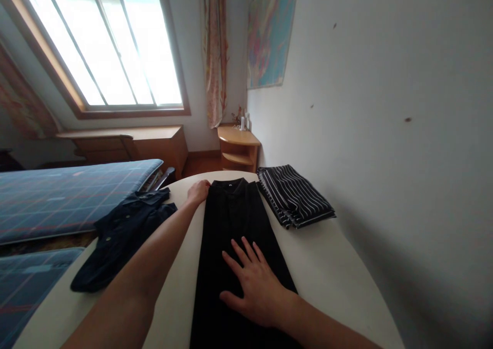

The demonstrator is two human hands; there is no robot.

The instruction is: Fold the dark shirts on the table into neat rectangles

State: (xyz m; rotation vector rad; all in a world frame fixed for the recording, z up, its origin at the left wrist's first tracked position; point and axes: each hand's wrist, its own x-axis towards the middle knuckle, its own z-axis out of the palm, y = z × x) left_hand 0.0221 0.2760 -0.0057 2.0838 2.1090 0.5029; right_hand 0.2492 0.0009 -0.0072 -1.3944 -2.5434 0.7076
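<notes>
A long black garment, folded narrow, lies flat down the middle of the cream table. Its far end has a banded opening with a small pale mark inside; I cannot tell whether that is a collar or a waistband. My left hand pinches the far left corner of this garment, its fingertips partly hidden. Spread flat with fingers apart, my right hand rests on the nearer part of the cloth.
A dark navy buttoned shirt lies folded at the table's left edge. Folded black cloth with white stripes sits on the right, near the wall. Plaid mattresses are at the left, and a wooden corner shelf stands beyond the table.
</notes>
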